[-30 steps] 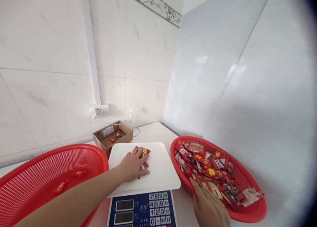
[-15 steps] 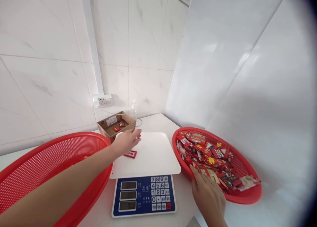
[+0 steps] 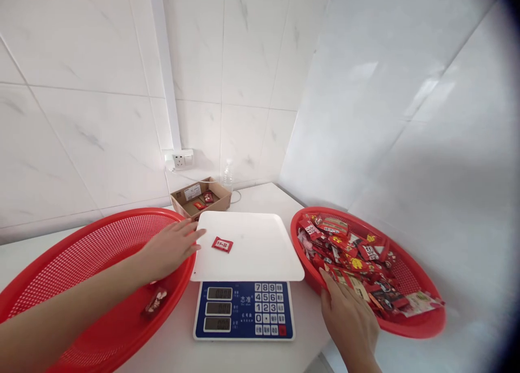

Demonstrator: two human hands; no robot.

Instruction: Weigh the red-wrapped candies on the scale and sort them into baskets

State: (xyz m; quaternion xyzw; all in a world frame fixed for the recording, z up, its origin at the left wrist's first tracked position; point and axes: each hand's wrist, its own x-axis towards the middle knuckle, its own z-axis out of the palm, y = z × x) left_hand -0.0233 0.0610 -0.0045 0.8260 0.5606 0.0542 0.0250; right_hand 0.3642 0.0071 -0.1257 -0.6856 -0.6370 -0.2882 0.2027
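Note:
My left hand (image 3: 173, 248) is over the right rim of the left red basket (image 3: 97, 226), fingers spread and holding nothing. Below it in that basket is a blurred dark red packet (image 3: 154, 302). One small red sachet (image 3: 222, 244) lies on the white pan (image 3: 260, 248) of a digital scale (image 3: 244, 310), just right of my left fingertips. My right hand (image 3: 349, 313) rests on the near left rim of the right red basket (image 3: 414, 329), its fingers stretched out beside the packets. Several red packets (image 3: 353, 262) of mixed sizes fill much of that basket.
Behind the scale stands a cardboard box (image 3: 219, 201) with a few red packets in it. Next to it are a clear plastic bottle (image 3: 228, 177) and a cable. A wall socket (image 3: 179, 159) is above. White walls border the white table (image 3: 268, 194) at the back and right.
My left hand has moved from above the scale pan, where it pinched something red, left to the basket, and has opened. My right hand stays at its rim. The view has shifted slightly.

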